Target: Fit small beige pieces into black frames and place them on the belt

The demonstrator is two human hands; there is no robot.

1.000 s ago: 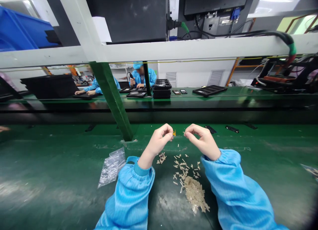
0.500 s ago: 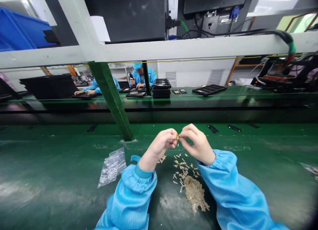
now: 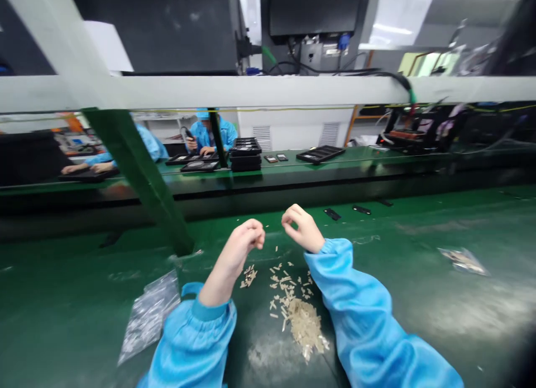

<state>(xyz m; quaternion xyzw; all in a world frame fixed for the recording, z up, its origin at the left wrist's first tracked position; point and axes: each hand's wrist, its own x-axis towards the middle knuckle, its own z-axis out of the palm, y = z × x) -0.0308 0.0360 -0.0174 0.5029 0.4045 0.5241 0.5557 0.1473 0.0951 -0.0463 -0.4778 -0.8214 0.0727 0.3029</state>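
My left hand (image 3: pixel 243 242) is raised over the green bench, fingers curled closed; what is in them, if anything, is hidden. Just to its right, a gap apart, my right hand (image 3: pixel 304 229) holds thumb and forefinger together in a pinch, and anything between the tips is too small to make out. Below the hands lies a heap of small beige strips (image 3: pixel 305 324), with several loose strips (image 3: pixel 287 284) scattered at its far side. A smaller cluster of little pieces (image 3: pixel 248 277) sits beside my left wrist.
A clear plastic bag (image 3: pixel 148 315) lies left of my left sleeve, another bag with pieces inside (image 3: pixel 463 261) to the right. Small black parts (image 3: pixel 332 214) rest near the bench's back. A green post (image 3: pixel 140 181) rises at left. Across, co-workers sit by black trays (image 3: pixel 245 153).
My hands have moved apart; the small yellowish piece pinched between them before no longer shows. The view has turned to the right, bringing the right-hand bag fully into sight.
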